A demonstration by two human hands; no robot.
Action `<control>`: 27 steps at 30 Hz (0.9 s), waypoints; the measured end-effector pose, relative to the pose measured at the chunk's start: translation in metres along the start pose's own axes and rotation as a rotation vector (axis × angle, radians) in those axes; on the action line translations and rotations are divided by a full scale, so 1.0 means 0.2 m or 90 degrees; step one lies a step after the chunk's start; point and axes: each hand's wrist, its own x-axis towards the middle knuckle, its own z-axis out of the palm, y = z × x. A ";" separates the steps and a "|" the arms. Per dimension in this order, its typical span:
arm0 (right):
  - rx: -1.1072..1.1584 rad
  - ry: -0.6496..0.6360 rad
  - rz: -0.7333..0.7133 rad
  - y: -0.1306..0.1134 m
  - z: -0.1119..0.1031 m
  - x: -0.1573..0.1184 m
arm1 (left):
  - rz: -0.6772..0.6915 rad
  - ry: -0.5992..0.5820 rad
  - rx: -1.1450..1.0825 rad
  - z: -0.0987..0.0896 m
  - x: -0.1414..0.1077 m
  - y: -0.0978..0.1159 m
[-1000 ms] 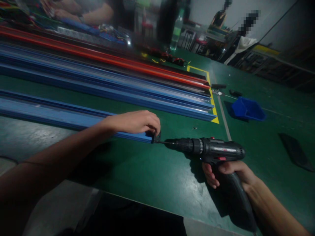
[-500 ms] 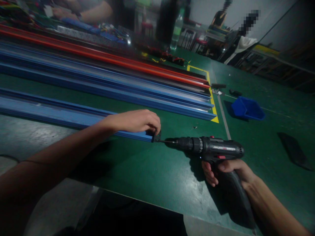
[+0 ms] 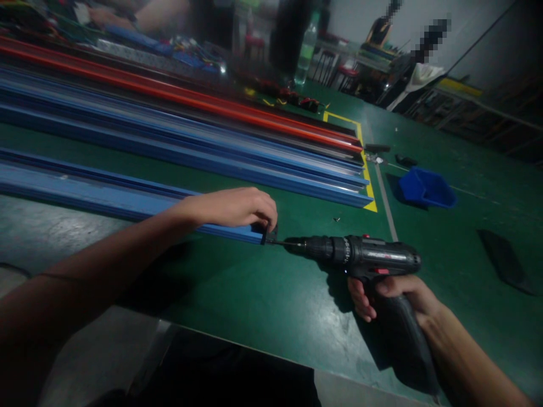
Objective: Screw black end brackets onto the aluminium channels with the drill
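Note:
My right hand (image 3: 394,297) is wrapped round the grip of a black cordless drill (image 3: 377,257), which lies level and points left. Its long thin bit (image 3: 282,243) reaches a small black end cap (image 3: 270,234) at the end of a blue metal profile (image 3: 127,195). My left hand (image 3: 244,209) rests over that end, its fingers curled down and closed on the end cap. The fingertips partly hide the cap, and I cannot tell how deep the bit sits in it.
Behind lie several blue profiles (image 3: 254,164) and a red one (image 3: 237,110), ending by yellow tape (image 3: 370,198). To the right are a blue bin (image 3: 428,189) and a flat black piece (image 3: 507,260). A bottle (image 3: 304,53) stands farther back; a co-worker's arm (image 3: 161,14) shows top left.
Both hands, the drill and the end cap stay almost in place. The view has shifted very slightly, and the co-worker's arm at the top left has moved a little.

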 end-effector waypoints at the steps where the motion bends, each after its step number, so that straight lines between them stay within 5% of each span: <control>1: 0.000 0.000 -0.003 0.00 0.00 0.00 | 0.000 -0.001 0.001 0.00 0.00 0.00; 27: -0.014 -0.002 -0.019 0.00 0.00 0.01 | -0.011 -0.001 -0.015 0.00 0.01 0.00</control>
